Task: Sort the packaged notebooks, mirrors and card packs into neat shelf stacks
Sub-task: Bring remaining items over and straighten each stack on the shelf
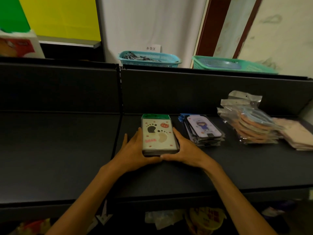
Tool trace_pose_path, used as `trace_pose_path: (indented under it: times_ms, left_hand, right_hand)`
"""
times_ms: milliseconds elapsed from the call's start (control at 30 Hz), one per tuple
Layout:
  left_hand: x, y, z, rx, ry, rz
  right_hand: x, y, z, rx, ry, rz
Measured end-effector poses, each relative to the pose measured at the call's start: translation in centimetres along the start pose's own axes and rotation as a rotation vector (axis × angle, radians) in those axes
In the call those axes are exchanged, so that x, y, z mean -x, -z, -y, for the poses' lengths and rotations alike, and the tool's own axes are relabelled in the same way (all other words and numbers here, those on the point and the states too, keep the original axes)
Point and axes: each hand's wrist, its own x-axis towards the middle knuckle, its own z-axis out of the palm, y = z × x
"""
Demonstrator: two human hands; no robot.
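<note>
A stack of packaged notebooks [159,134] with a footprint picture on a pale cover and a green top edge lies on the dark shelf [67,150]. My left hand [135,150] lies flat against the stack's left side, thumb along its front edge. On the other side my right hand [183,150] presses in with straight fingers, and its thumb meets the left thumb at the front. To the right sits a stack of packs with a cartoon girl [203,131]. Further right is a pile of round items in clear bags [252,122].
A low pile of pinkish flat packs [296,134] lies at the far right of the shelf. Behind the shelf's back panel stand a blue basket [149,59] and a green basket [233,64]. Bagged goods show on the lower shelf [203,219].
</note>
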Motion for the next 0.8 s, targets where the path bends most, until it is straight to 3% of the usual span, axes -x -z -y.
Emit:
trace_pose_path:
  times_ms: [200,800]
  left_hand:
    - [-1.3,-0.3,0.0,0.012,0.008,-0.024]
    - [-0.8,0.3,-0.3,0.019,0.025,-0.013]
  right_hand:
    - [-0.6,0.0,-0.6,0.045,0.037,-0.080]
    - [-0.9,-0.5,-1.6,0.090,0.031,-0.106]
